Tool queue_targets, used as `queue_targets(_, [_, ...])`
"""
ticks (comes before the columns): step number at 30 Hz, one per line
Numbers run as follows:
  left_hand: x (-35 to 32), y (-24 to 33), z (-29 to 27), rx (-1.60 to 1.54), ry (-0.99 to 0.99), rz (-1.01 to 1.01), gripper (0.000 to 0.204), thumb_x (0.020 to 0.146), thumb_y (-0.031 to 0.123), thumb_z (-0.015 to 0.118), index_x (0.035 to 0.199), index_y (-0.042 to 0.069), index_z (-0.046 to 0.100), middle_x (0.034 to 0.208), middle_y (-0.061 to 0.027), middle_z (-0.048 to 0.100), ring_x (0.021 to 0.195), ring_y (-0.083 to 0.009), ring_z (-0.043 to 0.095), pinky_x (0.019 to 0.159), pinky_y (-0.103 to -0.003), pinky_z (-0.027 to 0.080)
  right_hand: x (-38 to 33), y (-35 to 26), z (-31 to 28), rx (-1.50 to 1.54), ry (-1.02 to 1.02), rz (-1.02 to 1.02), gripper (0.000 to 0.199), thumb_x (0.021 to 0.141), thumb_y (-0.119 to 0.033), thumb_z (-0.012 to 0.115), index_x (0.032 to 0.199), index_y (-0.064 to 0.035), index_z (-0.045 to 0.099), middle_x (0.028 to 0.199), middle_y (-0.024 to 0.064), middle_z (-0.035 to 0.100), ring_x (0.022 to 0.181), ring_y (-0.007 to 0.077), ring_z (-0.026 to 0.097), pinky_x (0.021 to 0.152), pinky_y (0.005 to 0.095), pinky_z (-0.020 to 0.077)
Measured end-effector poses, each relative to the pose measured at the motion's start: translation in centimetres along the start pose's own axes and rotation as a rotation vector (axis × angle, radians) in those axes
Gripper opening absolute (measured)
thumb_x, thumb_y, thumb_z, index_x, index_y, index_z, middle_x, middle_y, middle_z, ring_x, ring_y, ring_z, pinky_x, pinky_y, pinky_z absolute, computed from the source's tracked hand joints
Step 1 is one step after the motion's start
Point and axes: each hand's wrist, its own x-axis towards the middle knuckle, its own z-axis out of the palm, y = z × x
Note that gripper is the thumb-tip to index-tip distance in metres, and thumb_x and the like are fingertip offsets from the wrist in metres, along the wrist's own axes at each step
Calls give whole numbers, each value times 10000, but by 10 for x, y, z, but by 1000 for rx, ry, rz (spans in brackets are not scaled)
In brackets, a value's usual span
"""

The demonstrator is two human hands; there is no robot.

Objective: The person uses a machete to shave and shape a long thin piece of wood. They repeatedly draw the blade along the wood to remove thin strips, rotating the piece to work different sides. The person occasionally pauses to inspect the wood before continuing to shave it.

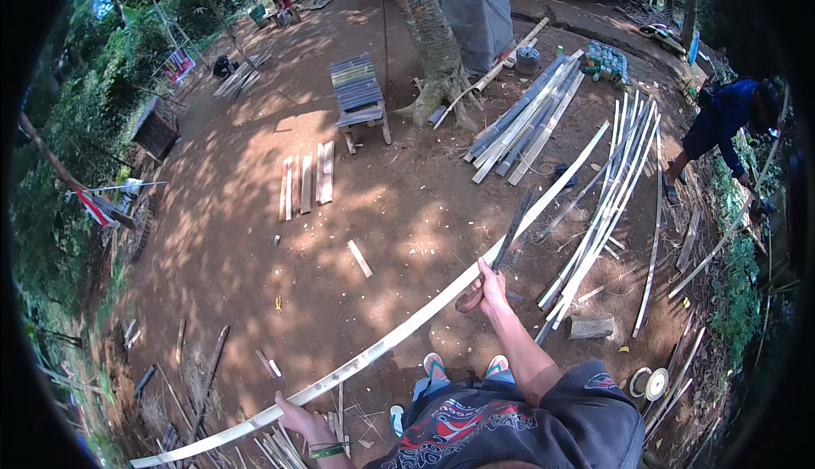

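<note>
A long pale bamboo strip (424,313) runs slantwise across the view, from the lower left up to the right, bowing slightly. My left hand (299,419), with bands at the wrist, is closed on it near its lower end. Farther up, my right hand (490,287) grips the brown handle of a machete (514,228). Its dark blade points away from me alongside the strip. The right thumb lies at the strip's edge; whether those fingers also press on it, I cannot tell.
Bamboo strips (607,206) lie in a long bundle at right, beside a short log (592,326). Split bamboo (526,117) is piled near a tree trunk (429,36) and slatted bench (356,87). Another person (730,121) bends at far right, holding a pole. Short boards (306,182) lie ahead.
</note>
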Motion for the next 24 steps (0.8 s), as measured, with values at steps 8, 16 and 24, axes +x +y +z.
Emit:
queue_targets(8, [82,-116,-67,269,-232,-651,598,829,611,632,1054,69,521,1007,-82,567,959,-298,590,884,-470,520,-54,-45,43,-83,-1,-434,323,841,-174,807,731,-110,509,606,-31,526,456,72,480,426,246,361])
queue_targets(16, [54,-76,-5,1087,-1107,-620,673,864,672,605,777,5,581,692,-132,631,704,-302,653,677,-442,550,-97,-83,60,-110,25,-595,332,850,-159,800,697,-116,509,592,-36,543,448,61,477,423,238,354])
queue_targets(24, [-103,-19,177,748,-1863,311,409,981,364,598,1129,-18,596,933,-100,684,789,-194,662,718,-320,528,-129,-85,69,-151,-50,-622,254,867,-169,773,745,-88,565,612,-7,584,473,73,511,455,233,384])
